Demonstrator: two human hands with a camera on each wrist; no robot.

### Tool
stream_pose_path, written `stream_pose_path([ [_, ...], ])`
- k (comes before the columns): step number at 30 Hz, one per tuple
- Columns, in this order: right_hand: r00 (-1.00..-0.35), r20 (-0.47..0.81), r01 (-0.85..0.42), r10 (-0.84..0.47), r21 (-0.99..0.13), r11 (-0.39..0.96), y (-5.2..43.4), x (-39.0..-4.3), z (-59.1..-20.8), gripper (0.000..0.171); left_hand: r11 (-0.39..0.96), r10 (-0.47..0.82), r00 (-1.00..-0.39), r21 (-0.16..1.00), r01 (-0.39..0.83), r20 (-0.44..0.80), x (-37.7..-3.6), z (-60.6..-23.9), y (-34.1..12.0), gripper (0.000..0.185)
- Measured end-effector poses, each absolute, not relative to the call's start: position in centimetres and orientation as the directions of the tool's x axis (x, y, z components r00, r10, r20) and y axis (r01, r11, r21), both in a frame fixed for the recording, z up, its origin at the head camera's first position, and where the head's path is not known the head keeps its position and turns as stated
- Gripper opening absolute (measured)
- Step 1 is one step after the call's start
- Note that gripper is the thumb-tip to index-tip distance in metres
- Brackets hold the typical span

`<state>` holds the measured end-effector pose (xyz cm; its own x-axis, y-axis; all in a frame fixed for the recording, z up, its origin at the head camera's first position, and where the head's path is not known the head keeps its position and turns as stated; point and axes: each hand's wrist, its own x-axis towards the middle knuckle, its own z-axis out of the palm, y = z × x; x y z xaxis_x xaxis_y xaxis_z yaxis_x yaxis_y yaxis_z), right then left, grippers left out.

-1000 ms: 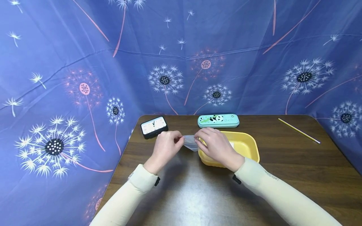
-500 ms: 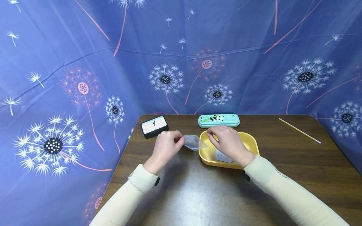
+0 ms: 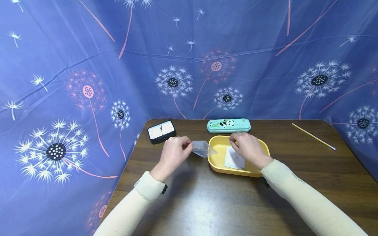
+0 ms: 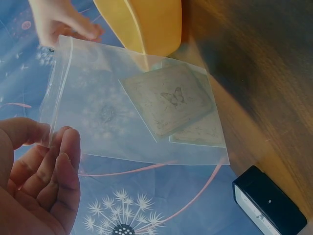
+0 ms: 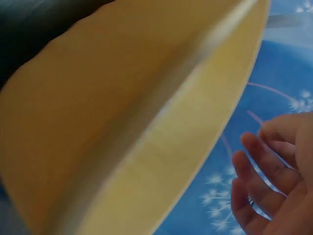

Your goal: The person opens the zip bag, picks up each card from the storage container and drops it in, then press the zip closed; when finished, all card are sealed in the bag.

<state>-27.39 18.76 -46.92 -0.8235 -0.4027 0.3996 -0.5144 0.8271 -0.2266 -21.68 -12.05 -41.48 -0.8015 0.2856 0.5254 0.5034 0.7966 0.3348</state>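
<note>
On the brown wooden table (image 3: 206,203), hung round with blue dandelion-print cloth (image 3: 88,65):

1. Left hand (image 3: 172,154). Raised just above the table, left of the tray. Grip narrow: thumb and fingers pinch one corner of the clear zip bag (image 3: 203,149), at its sealing strip. The left wrist view shows the fingers (image 4: 63,166) lying close together on that edge.

2. Clear zip bag. Held off the table, stretching from the left hand toward the tray's left rim, tilted. Contents, seen through the plastic in the left wrist view: small pale cards (image 4: 168,100), the upper one printed with a butterfly, another lying partly beneath it.

3. Yellow tray (image 3: 215,164). Oblong, shallow, resting on the table at centre. Holds a white printed paper (image 3: 234,159) lying flat on its floor.

4. Right hand (image 3: 248,149). Over the tray, above the white paper's far edge. Grip empty: the right wrist view shows the fingers (image 5: 259,181) loosely bent and slightly spread, holding nothing. Whether the fingertips touch the paper cannot be told.

5. Teal pencil case (image 3: 228,125). Panda print on lid, closed, lying just behind the tray.

6. Black digital timer (image 3: 161,131). Pale face upward, at the far left corner, behind the left hand.

7. Yellow pencil (image 3: 313,136). Lying alone, diagonal, far right, well apart from the tray.
</note>
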Motion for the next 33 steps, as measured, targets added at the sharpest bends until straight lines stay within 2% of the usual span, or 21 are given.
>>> stream_pose_path([
  [5, -0.87, 0.279, -0.47, -0.406, -0.221, 0.855, 20.1, -27.7, -48.1, 0.02, 0.799, 0.289, -0.804, 0.332, 0.502, 0.52, -21.6, -41.4, -12.1, 0.011],
  [14, -0.872, 0.17, -0.486, -0.46, -0.173, 0.857, 21.3, -27.9, -49.8, 0.038, 0.802, 0.285, -0.81, 0.336, 0.494, 0.512, -21.4, -41.2, -12.0, 0.01],
  [19, -0.878, 0.089, -0.478, -0.47, -0.2, 0.855, 21.3, -28.1, -50.6, 0.028, 0.797, 0.283, -0.812, 0.346, 0.495, 0.51, -21.3, -41.1, -12.0, 0.01],
  [25, -0.884, 0.048, -0.465, -0.465, -0.205, 0.861, 21.3, -27.9, -50.9, 0.03, 0.799, 0.282, -0.812, 0.343, 0.493, 0.511, -21.2, -41.1, -12.0, 0.01],
  [33, -0.897, 0.031, -0.436, -0.44, -0.211, 0.875, 21.2, -27.5, -50.6, 0.046, 0.804, 0.278, -0.822, 0.348, 0.483, 0.498, -21.1, -40.9, -11.9, 0.01],
])
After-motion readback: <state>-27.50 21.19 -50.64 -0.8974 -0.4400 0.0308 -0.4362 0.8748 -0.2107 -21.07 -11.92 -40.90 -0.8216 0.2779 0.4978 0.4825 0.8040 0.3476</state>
